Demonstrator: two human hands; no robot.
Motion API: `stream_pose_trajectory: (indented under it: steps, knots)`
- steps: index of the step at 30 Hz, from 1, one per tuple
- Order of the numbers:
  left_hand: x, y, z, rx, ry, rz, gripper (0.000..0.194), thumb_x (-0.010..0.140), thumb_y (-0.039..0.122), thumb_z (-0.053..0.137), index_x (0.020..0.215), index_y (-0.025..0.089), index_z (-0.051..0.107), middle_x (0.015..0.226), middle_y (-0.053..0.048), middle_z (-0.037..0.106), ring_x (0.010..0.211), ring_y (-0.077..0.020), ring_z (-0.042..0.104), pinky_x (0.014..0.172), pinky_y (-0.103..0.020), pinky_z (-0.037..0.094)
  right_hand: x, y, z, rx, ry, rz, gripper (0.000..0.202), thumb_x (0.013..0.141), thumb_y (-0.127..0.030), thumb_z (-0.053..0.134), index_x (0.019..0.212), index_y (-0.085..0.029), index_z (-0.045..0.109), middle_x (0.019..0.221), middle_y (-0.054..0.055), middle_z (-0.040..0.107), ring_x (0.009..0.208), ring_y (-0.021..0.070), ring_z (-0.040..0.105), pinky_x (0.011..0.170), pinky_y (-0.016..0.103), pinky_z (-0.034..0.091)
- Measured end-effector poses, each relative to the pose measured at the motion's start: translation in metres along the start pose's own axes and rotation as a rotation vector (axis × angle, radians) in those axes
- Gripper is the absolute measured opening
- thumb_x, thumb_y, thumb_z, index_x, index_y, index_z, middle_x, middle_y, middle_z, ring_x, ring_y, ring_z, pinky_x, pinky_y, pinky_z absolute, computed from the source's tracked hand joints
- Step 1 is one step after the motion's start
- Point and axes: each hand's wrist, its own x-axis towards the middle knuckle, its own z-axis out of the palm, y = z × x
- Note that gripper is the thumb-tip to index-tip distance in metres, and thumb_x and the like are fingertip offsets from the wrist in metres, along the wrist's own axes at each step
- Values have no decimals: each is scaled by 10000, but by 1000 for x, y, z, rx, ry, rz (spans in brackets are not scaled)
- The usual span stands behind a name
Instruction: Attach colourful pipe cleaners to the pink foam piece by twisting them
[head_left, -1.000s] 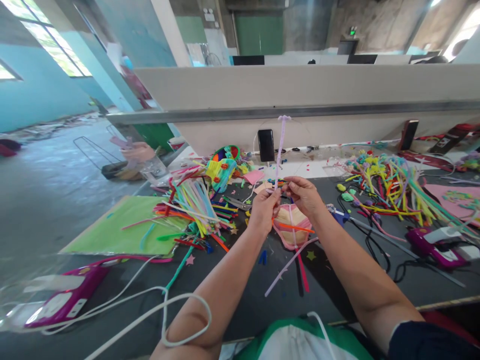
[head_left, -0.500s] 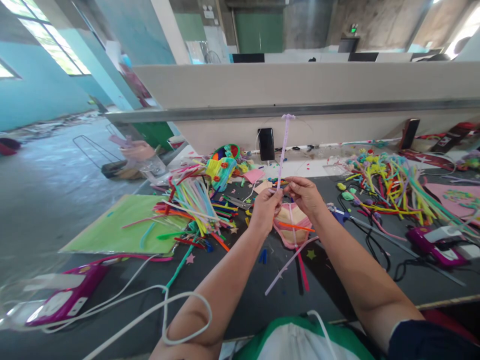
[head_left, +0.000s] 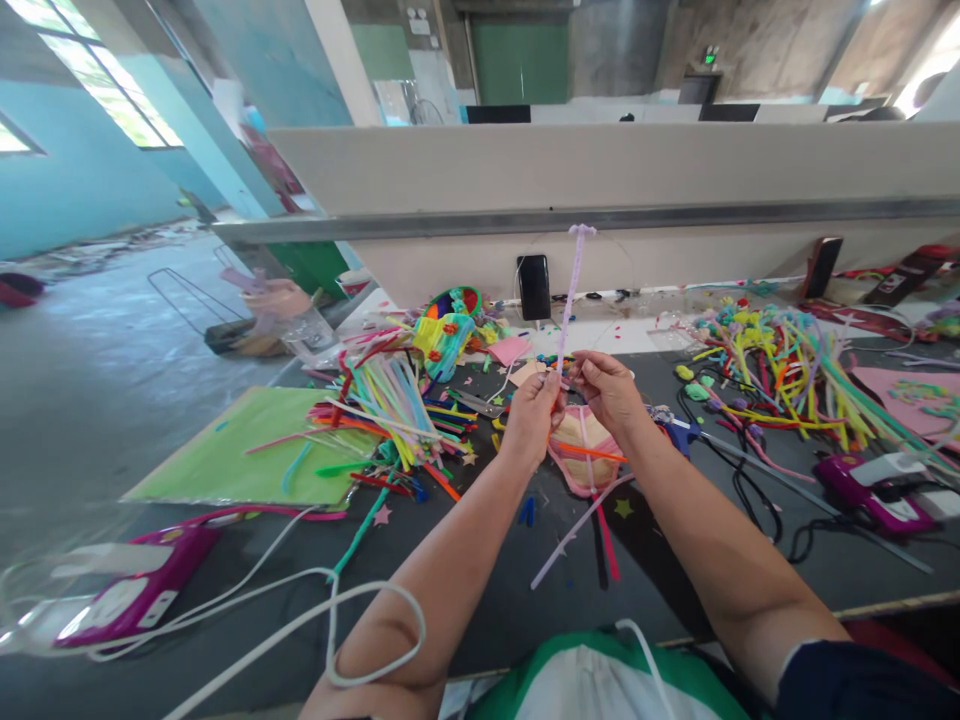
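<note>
My left hand point(head_left: 531, 418) is closed around the lower end of a lilac pipe-cleaner stem point(head_left: 573, 295), which stands upright with a small curled tip. Close beside it, my right hand point(head_left: 613, 396) pinches at the stem's base; what lies between its fingertips is too small to make out. Under the hands is a pink-edged, beige piece point(head_left: 577, 477) on the dark table, partly hidden by them. An orange pipe cleaner point(head_left: 600, 455) lies across it. A loose lilac pipe cleaner point(head_left: 570, 540) and a pink one point(head_left: 607, 545) lie just in front.
A bundle of coloured pipe cleaners point(head_left: 390, 395) is at the left by a green sheet point(head_left: 247, 450). Another heap point(head_left: 802, 370) lies right, near a purple power strip point(head_left: 870, 495). A phone point(head_left: 534, 288) leans at the back. White cable point(head_left: 330, 610) loops by my left forearm.
The stem's top has shifted slightly right along with a small turn of the view. My right fingers have moved a little at the stem's base; both hands keep their places.
</note>
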Motion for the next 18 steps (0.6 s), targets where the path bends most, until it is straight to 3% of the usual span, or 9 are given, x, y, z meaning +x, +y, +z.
stream_pose_trajectory:
  steps: [10, 14, 18]
  knots:
    - [-2, -5, 2, 5, -3, 6, 351, 784, 484, 643, 743, 161, 514, 541, 64, 445, 361, -13, 326, 367, -160, 210, -2, 12, 9, 130, 88, -207, 164, 623, -240, 796, 754, -240, 697, 738, -20, 658, 656, 97, 541, 646, 246, 446]
    - [-1, -6, 2, 5, 0, 10, 341, 785, 474, 647, 753, 158, 523, 536, 64, 442, 359, -14, 325, 366, -160, 209, -1, 14, 9, 55, 140, -192, 186, 614, -279, 788, 754, -234, 675, 745, -12, 644, 666, 113, 527, 670, 269, 455]
    - [0, -5, 0, -13, 7, 7, 344, 784, 485, 646, 770, 164, 523, 536, 66, 443, 354, -16, 328, 362, -162, 201, -2, 13, 10, 74, 72, -162, 192, 629, -305, 798, 768, -234, 687, 731, -18, 620, 654, 104, 522, 674, 256, 460]
